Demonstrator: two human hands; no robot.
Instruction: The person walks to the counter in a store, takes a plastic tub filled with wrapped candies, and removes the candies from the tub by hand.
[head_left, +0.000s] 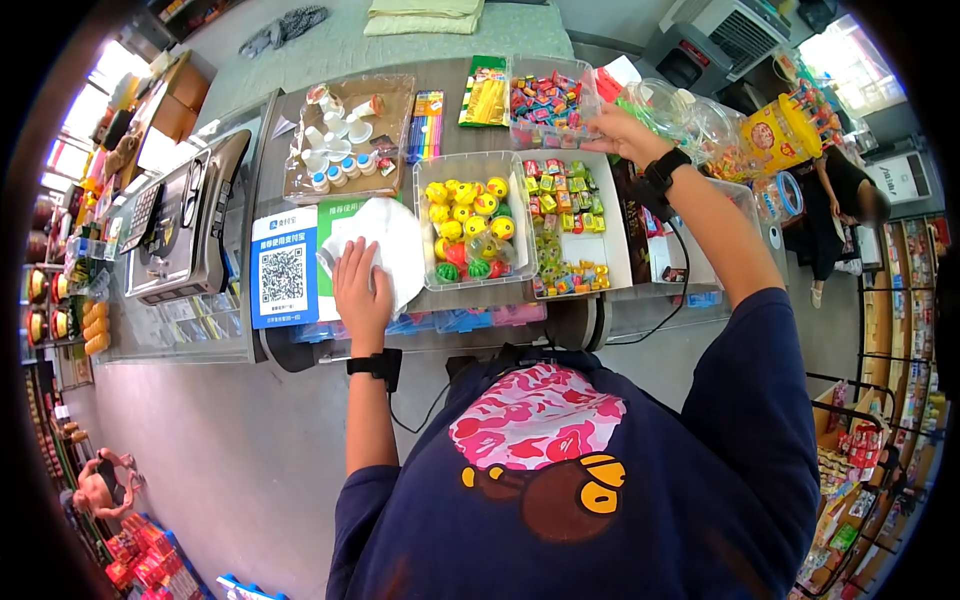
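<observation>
My left hand [361, 287] lies flat, fingers stretched out, on a crumpled white cloth [395, 235]. The cloth partly covers a green sign [340, 212] beside a blue QR-code sign [284, 272]. My right hand [622, 135] is closed on the right side of a clear plastic box [525, 70] of small wrapped sweets; some fingertips are hidden. Just right of the cloth stands a clear bin [432, 277] of yellow, red and green round toys. A white carton [612, 243] of small coloured packets sits below the box of sweets.
Further left are a cardboard tray [300, 185] of small cups and bottles, and a scale [190, 215]. Coloured pens [425, 125] and a yellow pack [486, 95] lie behind the bin. A yellow tub [775, 135] stands right. Two people are in the background.
</observation>
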